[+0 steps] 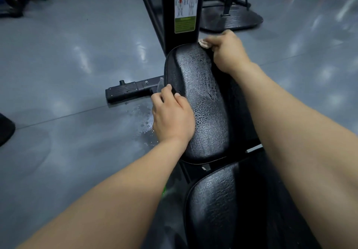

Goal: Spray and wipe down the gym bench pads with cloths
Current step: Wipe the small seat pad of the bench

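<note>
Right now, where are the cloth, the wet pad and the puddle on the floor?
cloth (203, 43): head view, the pale corner that shows.
pad (201, 86): head view, middle of its wet top.
puddle (144, 117): head view, middle of the wet patch.

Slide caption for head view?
Right hand holds cloth at far end of wet bench pad; left hand on its side edge.

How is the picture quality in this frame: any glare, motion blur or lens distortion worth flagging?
Head view: pale glare patches streak the glossy grey floor; the wet black textured bench pad is sharp, droplets glinting; the right hand and its pale cloth are slightly motion-blurred; black background machines along the top are soft; wide-angle stretch swells the bare forearms near the edges.
</note>
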The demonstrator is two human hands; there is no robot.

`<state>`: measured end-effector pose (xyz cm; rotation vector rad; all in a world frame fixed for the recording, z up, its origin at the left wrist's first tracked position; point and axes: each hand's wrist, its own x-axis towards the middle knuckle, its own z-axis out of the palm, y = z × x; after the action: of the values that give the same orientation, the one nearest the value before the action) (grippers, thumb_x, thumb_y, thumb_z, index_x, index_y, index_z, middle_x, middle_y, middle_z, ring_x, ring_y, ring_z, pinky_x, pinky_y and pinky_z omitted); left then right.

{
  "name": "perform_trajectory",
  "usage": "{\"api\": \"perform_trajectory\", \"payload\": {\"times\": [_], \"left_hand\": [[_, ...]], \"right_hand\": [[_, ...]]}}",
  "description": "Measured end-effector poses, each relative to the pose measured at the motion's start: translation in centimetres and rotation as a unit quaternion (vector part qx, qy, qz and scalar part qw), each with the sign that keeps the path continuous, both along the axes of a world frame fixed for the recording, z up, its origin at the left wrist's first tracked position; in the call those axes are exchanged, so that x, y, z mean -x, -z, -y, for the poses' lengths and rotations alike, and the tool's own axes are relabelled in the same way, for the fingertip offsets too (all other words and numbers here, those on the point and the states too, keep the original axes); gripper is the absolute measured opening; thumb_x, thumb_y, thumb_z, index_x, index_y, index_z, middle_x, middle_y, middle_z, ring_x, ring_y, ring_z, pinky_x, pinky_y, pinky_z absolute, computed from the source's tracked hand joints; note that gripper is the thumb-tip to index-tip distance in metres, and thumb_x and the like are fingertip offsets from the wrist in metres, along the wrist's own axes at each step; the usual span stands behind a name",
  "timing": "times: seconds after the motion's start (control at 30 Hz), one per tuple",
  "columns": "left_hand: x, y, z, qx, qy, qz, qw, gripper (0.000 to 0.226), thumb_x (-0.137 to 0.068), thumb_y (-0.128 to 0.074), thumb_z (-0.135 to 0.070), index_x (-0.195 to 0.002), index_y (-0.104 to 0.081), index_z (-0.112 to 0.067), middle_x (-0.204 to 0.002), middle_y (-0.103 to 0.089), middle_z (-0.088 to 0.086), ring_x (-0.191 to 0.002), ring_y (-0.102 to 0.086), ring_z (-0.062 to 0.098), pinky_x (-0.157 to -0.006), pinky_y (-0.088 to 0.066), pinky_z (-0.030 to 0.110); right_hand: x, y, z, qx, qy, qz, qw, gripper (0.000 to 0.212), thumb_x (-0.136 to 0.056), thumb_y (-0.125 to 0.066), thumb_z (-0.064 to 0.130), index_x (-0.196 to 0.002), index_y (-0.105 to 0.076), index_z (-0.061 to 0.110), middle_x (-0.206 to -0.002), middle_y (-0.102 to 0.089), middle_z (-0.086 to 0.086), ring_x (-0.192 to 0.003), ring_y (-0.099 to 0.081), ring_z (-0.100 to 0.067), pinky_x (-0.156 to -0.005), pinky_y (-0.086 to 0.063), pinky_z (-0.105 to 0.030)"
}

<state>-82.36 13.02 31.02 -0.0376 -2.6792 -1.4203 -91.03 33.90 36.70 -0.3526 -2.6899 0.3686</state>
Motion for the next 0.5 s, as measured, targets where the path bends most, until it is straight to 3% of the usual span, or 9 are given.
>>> {"api": "perform_trajectory", "payload": {"times": [0.1,0.17,0.23,0.33,0.43,0.5], "left_hand": [[0.0,0.0,0.0,-0.003,-0.004,0.0,1.0,0.04,-0.104,-0.04,-0.032,-0.142,-0.048,-0.023,-0.136,-0.044,0.007,-0.119,-0.054,0.037,-0.091,-0.043,0.045],[-0.1,-0.1,0.1,-0.006,-0.004,0.002,1.0,0.039,-0.104,-0.04,-0.032,-0.142,-0.049,-0.024,-0.137,-0.044,0.007,-0.119,-0.054,0.038,-0.09,-0.043,0.045],[0.0,-0.1,0.0,-0.007,-0.002,0.007,1.0,0.039,-0.104,-0.039,-0.032,-0.142,-0.048,-0.025,-0.137,-0.044,0.006,-0.12,-0.054,0.037,-0.091,-0.043,0.045],[-0.1,-0.2,0.1,-0.005,0.0,0.008,1.0,0.039,-0.104,-0.039,-0.033,-0.141,-0.048,-0.025,-0.137,-0.044,0.006,-0.12,-0.054,0.036,-0.091,-0.043,0.045],[-0.1,-0.2,0.2,-0.002,0.002,0.01,1.0,0.04,-0.105,-0.038,-0.034,-0.143,-0.047,-0.026,-0.137,-0.044,0.006,-0.122,-0.053,0.035,-0.092,-0.043,0.045],[-0.1,-0.2,0.3,-0.004,0.005,0.014,1.0,0.041,-0.105,-0.038,-0.035,-0.143,-0.047,-0.026,-0.138,-0.043,0.005,-0.123,-0.052,0.034,-0.092,-0.043,0.044]], "right_hand": [[0.0,0.4,4.1,-0.045,-0.065,-0.028,0.996,0.035,-0.094,-0.053,0.015,-0.115,-0.075,0.033,-0.105,-0.057,-0.006,-0.101,-0.052,-0.036,-0.08,-0.028,-0.026],[-0.2,0.5,6.9,-0.068,-0.163,-0.028,0.984,0.037,-0.094,-0.053,0.013,-0.114,-0.075,0.034,-0.105,-0.057,0.001,-0.096,-0.045,-0.027,-0.083,-0.033,-0.028],[-0.2,0.1,7.1,-0.086,-0.194,-0.014,0.977,0.044,-0.095,-0.046,0.012,-0.116,-0.074,0.038,-0.105,-0.055,0.003,-0.095,-0.044,-0.026,-0.087,-0.04,-0.033],[-0.2,-0.5,3.5,-0.065,-0.1,-0.011,0.993,0.044,-0.096,-0.044,0.014,-0.122,-0.072,0.036,-0.104,-0.053,-0.002,-0.103,-0.052,-0.036,-0.094,-0.044,-0.036],[-1.1,0.0,-0.5,0.025,-0.006,0.01,1.0,0.042,-0.099,-0.049,0.012,-0.132,-0.068,0.03,-0.121,-0.057,-0.015,-0.113,-0.056,-0.037,-0.098,-0.038,-0.024],[-2.6,0.4,-1.2,0.058,-0.018,0.019,0.998,0.042,-0.099,-0.049,0.012,-0.132,-0.068,0.031,-0.118,-0.058,-0.011,-0.102,-0.063,-0.032,-0.09,-0.039,-0.019]]}}
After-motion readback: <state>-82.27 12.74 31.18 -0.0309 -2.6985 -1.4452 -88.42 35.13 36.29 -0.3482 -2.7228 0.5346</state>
